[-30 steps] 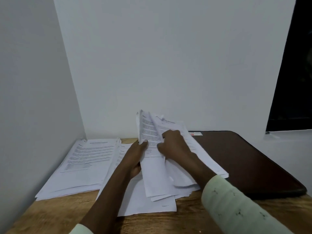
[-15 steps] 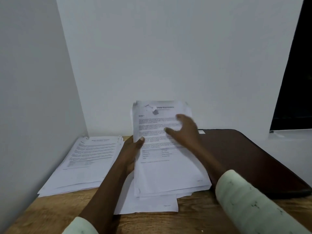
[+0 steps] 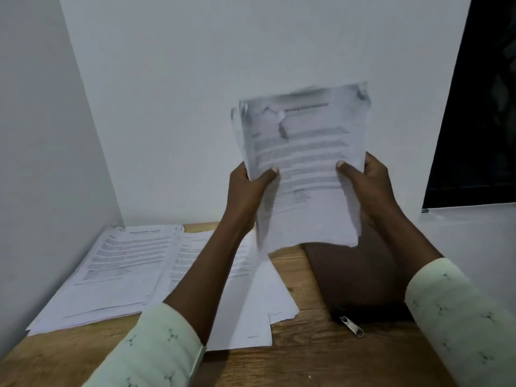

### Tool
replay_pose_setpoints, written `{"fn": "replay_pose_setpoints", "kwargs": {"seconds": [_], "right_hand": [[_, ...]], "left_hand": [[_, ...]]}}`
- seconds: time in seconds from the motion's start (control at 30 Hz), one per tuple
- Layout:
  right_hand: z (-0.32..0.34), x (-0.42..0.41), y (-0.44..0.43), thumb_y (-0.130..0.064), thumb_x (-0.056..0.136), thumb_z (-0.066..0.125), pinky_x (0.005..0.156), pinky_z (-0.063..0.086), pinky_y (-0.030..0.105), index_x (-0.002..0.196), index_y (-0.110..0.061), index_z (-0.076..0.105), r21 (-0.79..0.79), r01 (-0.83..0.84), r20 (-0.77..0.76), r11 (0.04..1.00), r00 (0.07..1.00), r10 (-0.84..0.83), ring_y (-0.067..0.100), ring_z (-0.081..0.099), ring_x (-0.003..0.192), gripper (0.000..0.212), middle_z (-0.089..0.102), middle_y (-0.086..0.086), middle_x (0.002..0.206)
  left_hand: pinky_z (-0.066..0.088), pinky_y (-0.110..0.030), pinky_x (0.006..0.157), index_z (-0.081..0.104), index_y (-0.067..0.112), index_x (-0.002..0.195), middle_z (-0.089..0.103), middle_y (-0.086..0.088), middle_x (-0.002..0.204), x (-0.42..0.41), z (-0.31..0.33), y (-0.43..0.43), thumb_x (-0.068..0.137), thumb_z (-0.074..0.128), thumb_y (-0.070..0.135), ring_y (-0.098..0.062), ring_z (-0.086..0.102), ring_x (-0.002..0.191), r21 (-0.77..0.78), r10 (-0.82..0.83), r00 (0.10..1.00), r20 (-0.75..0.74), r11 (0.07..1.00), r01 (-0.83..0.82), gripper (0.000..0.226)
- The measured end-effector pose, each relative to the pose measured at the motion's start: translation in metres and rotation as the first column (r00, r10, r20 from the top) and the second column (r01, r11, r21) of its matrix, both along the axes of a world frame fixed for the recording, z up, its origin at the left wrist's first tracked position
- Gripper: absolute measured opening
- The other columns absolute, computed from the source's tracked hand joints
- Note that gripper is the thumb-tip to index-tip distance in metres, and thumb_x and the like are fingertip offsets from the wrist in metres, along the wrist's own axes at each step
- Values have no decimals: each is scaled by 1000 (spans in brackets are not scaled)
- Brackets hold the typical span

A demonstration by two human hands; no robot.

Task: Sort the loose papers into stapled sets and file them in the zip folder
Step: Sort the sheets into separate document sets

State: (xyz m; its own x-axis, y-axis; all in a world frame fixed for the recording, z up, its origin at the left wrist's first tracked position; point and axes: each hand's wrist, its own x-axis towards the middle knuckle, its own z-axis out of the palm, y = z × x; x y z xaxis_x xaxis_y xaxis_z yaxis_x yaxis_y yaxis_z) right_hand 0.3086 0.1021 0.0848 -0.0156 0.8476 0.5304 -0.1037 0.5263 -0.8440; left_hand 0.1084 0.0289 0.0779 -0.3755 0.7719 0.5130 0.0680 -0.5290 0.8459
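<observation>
Lifted off the wooden desk [image 3: 301, 356]: paper sheaf [image 3: 304, 174].

You faced a plain white wall corner [image 3: 195, 79], a brown wooden tabletop [image 3: 301, 364] below, a dark window [image 3: 480, 107] at right.

Both hands — left hand [image 3: 248, 188], right hand [image 3: 368, 185] — hold paper stack [image 3: 304, 169] upright.

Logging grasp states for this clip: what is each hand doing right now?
Left hand: closed on the left edge of the raised paper stack.
Right hand: closed on the same stack's right edge.
</observation>
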Motion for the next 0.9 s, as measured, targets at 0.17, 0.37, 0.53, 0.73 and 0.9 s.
{"fn": "replay_pose_setpoints", "kwargs": {"seconds": [0.17,0.37,0.53,0.73,0.9], "right_hand": [[-28,5,3,-21,92,67,85,55,32,114,-14,67,-70,52,144,996,989,-42,15,68,93,23,72,3,108],[-13,5,10,-28,98,56,77,47,28,108,-11,70,48,236,269,971,933,-240,20,65,92,24,70,2,99],[-33,40,44,-29,91,61,84,46,33,120,-7,66,-172,520,569,837,746,-346,34,62,105,37,66,17,119],[-87,64,37,-10,82,59,78,47,33,118,-5,61,-286,581,794,762,589,-151,41,59,99,37,60,19,96],[-82,49,29,-24,84,63,98,35,41,127,-16,49,-174,710,909,682,382,-167,39,45,119,46,48,21,113]], "left_hand": [[59,-28,80,68,20,110,75,6,104,5,-46,7,83,77,11,-13,73,94,-150,-29,998,64,988,39,29],[58,-36,88,65,11,120,74,-5,115,-4,-30,10,89,70,7,-22,72,102,-193,-174,974,147,960,201,32],[58,-39,82,68,13,111,74,-11,99,-56,-32,-1,93,68,23,-30,72,90,-386,39,999,-6,922,-38,21],[49,-33,93,72,11,104,71,-10,110,-154,-80,-39,79,80,20,-26,63,106,-491,466,782,-414,609,-623,27],[53,-45,93,64,7,118,63,-17,122,-183,-102,-63,73,84,16,-35,60,111,-585,419,750,-512,470,-661,50]]}}
